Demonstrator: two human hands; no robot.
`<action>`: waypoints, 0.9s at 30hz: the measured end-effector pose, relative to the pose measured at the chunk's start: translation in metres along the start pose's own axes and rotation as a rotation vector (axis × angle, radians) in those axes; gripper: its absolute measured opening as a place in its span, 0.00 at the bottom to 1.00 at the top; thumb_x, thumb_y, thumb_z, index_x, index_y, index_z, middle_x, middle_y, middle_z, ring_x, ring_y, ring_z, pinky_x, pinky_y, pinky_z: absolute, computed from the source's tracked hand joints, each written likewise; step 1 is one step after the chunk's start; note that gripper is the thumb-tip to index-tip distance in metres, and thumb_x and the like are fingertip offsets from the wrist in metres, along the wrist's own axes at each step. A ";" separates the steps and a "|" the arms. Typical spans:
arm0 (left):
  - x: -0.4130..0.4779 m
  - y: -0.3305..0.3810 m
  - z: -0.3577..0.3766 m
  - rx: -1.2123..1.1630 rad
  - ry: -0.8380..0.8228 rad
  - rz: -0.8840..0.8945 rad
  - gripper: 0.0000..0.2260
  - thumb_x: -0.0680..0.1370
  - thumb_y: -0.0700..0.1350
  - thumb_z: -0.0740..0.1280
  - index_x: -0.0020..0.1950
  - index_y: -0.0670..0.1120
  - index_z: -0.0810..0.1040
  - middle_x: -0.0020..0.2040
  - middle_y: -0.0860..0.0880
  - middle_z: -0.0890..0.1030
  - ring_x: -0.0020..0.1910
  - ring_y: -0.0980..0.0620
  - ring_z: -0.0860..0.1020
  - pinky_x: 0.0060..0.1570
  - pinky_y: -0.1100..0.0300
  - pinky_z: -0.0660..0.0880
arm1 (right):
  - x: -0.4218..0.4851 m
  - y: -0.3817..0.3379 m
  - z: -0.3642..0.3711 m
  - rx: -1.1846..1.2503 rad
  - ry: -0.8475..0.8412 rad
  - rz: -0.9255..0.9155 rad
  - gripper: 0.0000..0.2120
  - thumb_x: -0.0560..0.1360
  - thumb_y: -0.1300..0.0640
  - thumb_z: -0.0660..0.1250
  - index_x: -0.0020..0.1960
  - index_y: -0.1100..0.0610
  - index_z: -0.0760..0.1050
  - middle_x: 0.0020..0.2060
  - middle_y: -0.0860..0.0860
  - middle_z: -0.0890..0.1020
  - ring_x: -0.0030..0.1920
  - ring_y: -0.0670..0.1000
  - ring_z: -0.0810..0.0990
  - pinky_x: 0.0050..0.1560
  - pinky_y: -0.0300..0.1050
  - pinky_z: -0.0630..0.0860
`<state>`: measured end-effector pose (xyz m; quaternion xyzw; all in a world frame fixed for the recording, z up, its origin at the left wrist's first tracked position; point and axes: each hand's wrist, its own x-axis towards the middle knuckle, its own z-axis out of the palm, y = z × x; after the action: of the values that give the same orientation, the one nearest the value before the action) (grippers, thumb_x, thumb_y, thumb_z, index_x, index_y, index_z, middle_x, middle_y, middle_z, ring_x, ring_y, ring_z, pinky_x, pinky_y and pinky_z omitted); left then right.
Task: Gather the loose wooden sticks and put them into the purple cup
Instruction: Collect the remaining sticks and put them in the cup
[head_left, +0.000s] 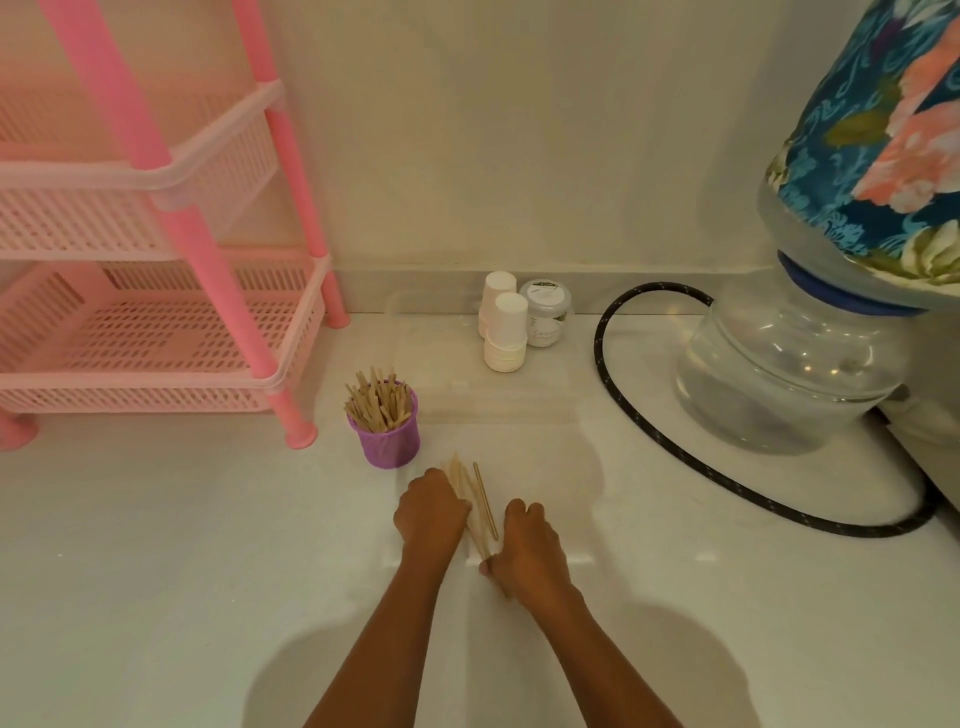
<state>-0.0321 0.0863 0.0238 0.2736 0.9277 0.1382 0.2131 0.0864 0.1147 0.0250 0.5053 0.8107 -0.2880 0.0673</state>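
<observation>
A purple cup (389, 441) stands on the white floor, holding several upright wooden sticks (378, 401). Just in front of it and to the right lies a small bundle of loose wooden sticks (470, 493), pointing away from me. My left hand (428, 512) is curled against the bundle's left side. My right hand (527, 551) closes on the near ends of the sticks. One thin stick (484, 499) lies slightly apart on the bundle's right side.
A pink plastic rack (156, 291) stands at the left. Stacked white paper cups (503, 322) and a small jar (546, 317) sit by the wall. A clear water jug (789, 364) with a floral cover and a black hose (649, 431) fill the right.
</observation>
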 end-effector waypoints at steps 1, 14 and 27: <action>0.002 -0.001 -0.002 -0.012 -0.013 -0.006 0.16 0.74 0.52 0.72 0.56 0.45 0.76 0.51 0.47 0.81 0.49 0.48 0.81 0.45 0.58 0.76 | 0.001 0.002 -0.002 0.017 0.037 -0.006 0.22 0.71 0.54 0.73 0.60 0.58 0.67 0.57 0.55 0.72 0.54 0.54 0.76 0.44 0.42 0.71; -0.009 -0.014 -0.004 -0.082 -0.017 -0.081 0.21 0.70 0.58 0.74 0.53 0.47 0.73 0.47 0.51 0.78 0.43 0.53 0.76 0.41 0.62 0.70 | 0.039 -0.007 -0.019 0.140 0.185 0.025 0.12 0.74 0.53 0.70 0.53 0.59 0.78 0.51 0.54 0.80 0.50 0.54 0.81 0.45 0.43 0.76; -0.003 0.007 -0.004 -0.075 0.020 -0.076 0.10 0.77 0.44 0.69 0.56 0.42 0.76 0.53 0.44 0.80 0.50 0.47 0.81 0.47 0.59 0.76 | 0.043 -0.038 -0.001 -0.099 0.207 -0.092 0.09 0.77 0.65 0.63 0.56 0.62 0.77 0.55 0.58 0.78 0.55 0.55 0.77 0.50 0.44 0.75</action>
<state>-0.0284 0.0900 0.0305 0.2286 0.9337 0.1675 0.2187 0.0330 0.1369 0.0241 0.4906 0.8489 -0.1966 -0.0053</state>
